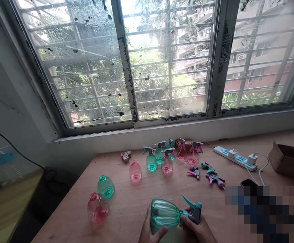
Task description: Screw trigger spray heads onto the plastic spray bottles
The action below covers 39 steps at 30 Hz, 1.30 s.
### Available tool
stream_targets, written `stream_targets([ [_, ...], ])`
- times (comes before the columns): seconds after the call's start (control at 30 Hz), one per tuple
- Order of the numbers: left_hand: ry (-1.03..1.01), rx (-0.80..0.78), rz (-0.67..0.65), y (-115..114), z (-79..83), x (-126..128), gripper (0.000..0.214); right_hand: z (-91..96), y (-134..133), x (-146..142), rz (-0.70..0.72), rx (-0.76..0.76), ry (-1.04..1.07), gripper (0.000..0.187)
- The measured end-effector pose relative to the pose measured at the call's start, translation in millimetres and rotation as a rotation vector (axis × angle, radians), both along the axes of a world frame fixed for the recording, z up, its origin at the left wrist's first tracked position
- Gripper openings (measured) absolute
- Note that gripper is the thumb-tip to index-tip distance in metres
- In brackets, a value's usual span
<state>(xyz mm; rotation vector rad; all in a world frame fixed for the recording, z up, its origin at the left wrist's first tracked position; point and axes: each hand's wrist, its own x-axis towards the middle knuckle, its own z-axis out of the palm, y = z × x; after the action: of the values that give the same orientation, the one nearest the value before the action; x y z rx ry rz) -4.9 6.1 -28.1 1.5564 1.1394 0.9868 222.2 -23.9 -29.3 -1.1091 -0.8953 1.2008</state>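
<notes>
A green see-through spray bottle (165, 212) lies sideways in my hands above the front of the table, its grey and teal trigger head pointing right. My left hand (152, 229) is wrapped around the bottle's body near its base. At the neck, my right hand (196, 227) grips the spray head, thumb on the collar. To the left stand headless bottles: a red one (98, 208), a green one (106, 186) and a pink one (135, 171). Loose trigger heads, pink (194, 172) and teal (209, 168), lie beyond my right hand.
Several bottles with spray heads (167, 161) stand near the wall. Small dark blocks (126, 157) sit left of them. A white power strip (235, 158) with plugs and cables lies right, beside a cardboard box (288, 160). A dark phone-like object (249, 183) lies near a blurred patch.
</notes>
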Motion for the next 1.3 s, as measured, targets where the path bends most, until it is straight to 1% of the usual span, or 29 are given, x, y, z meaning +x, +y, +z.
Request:
stream_targets([
  [0.07, 0.028, -0.01, -0.022, 1.1, 0.6, -0.3, 0.092, 3.2, -0.8, -1.2, -0.019, 0.011, 0.003, 0.047],
  [0.13, 0.044, -0.007, 0.009, 2.0, -1.6, 0.7, 0.094, 5.5, -1.3, -1.2, -0.028, 0.017, -0.003, 0.047],
  [0.2, 0.023, 0.003, 0.053, 2.5, -5.3, 2.3, 0.098, 6.4, -1.3, 0.1, -0.013, 0.013, -0.014, 0.047],
  [0.3, -0.017, 0.031, 0.031, 2.9, -9.1, 2.9, 0.103, 6.5, -1.2, 2.7, 0.031, 0.004, -0.022, 0.047],
  [0.37, 0.001, 0.04, 0.006, 3.3, -8.3, 1.4, 0.103, 7.0, -1.6, 3.5, 0.044, 0.003, -0.018, 0.046],
  [0.43, 0.043, 0.049, -0.009, 3.5, -5.6, -0.5, 0.097, 8.6, -2.3, 3.2, 0.034, 0.009, -0.015, 0.046],
  [0.53, 0.074, 0.065, 0.0, 3.1, -1.4, -1.6, 0.09, 11.8, -2.9, 2.2, 0.02, 0.015, -0.019, 0.048],
  [0.67, 0.061, 0.012, 0.023, 2.0, -1.2, -0.3, 0.099, 13.2, -2.6, 1.3, 0.013, 0.024, -0.034, 0.049],
  [0.8, 0.028, -0.019, -0.065, 3.1, -2.7, -0.2, 0.111, 10.3, -2.3, -0.7, -0.017, 0.028, -0.032, 0.049],
  [0.87, 0.025, -0.004, -0.057, 3.7, -2.7, -0.6, 0.109, 8.5, -2.0, -1.3, -0.018, 0.03, -0.016, 0.049],
  [1.0, 0.059, 0.008, -0.018, 2.5, -1.8, -0.4, 0.092, 5.7, -0.4, 1.0, 0.007, 0.023, -0.028, 0.047],
  [1.13, 0.081, 0.03, -0.018, 2.0, -1.9, 0.8, 0.097, 0.6, 1.5, 5.6, 0.033, 0.039, -0.062, 0.044],
  [1.2, 0.075, 0.063, -0.042, 3.0, -2.2, 0.7, 0.101, -3.5, 2.3, 7.4, 0.035, 0.049, -0.069, 0.042],
  [1.3, 0.081, 0.067, -0.071, 4.2, -3.5, -0.4, 0.105, -10.4, 3.9, 9.3, 0.046, 0.045, -0.09, 0.041],
])
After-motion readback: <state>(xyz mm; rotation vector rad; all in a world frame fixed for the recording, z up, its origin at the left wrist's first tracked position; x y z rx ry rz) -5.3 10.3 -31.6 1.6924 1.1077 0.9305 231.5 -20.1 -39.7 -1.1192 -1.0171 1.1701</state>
